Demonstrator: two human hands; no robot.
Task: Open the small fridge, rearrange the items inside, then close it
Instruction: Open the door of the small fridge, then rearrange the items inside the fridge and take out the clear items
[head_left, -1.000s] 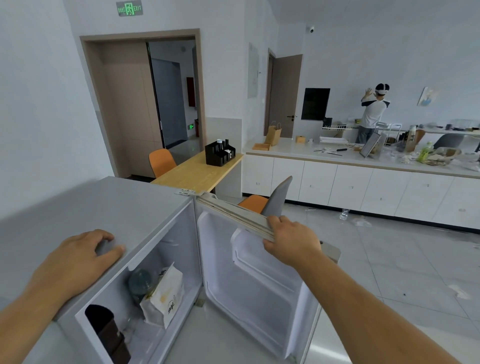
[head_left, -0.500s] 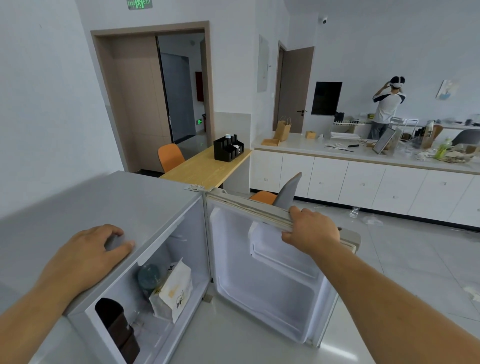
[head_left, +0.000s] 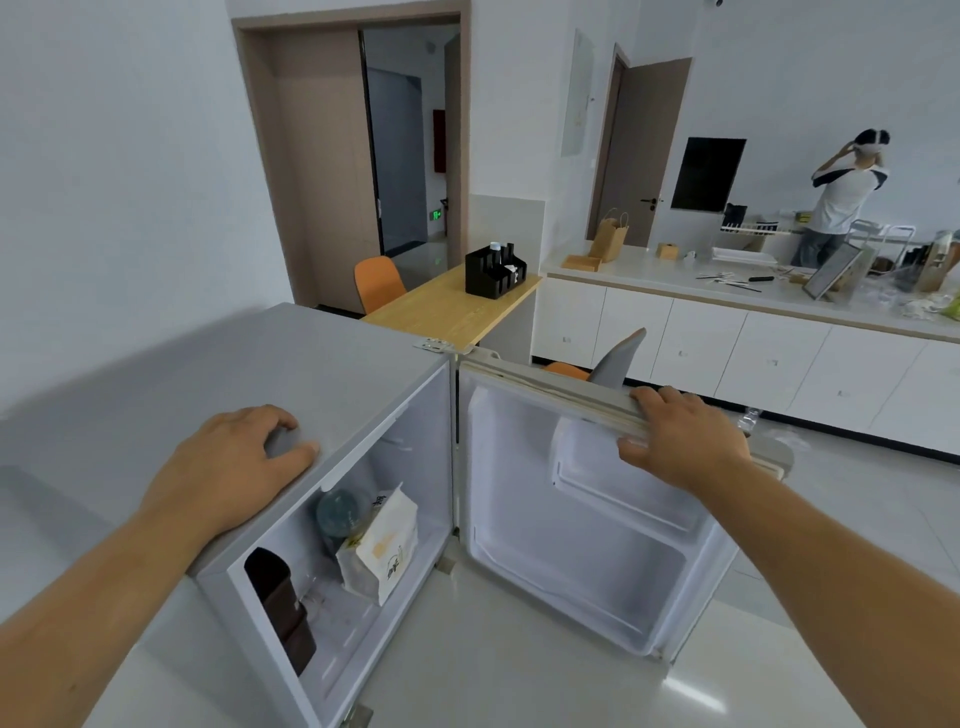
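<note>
Under my right hand (head_left: 680, 441) the fridge door (head_left: 582, 525) stands swung wide, my grip clamped over its top edge. My left hand (head_left: 234, 467) lies flat and unclenched on the small fridge (head_left: 332, 374) top, holding nothing. Below and between both grips, inside the cabinet, sit a white paper bag (head_left: 382, 545), a round-lidded jar (head_left: 337, 514) behind it, and a dark brown container (head_left: 280, 603) nearest me. I judge opening done; rearranging and closing remain.

Fridge (head_left: 332, 374) seemingly on pale floor (head_left: 498, 649)
</note>
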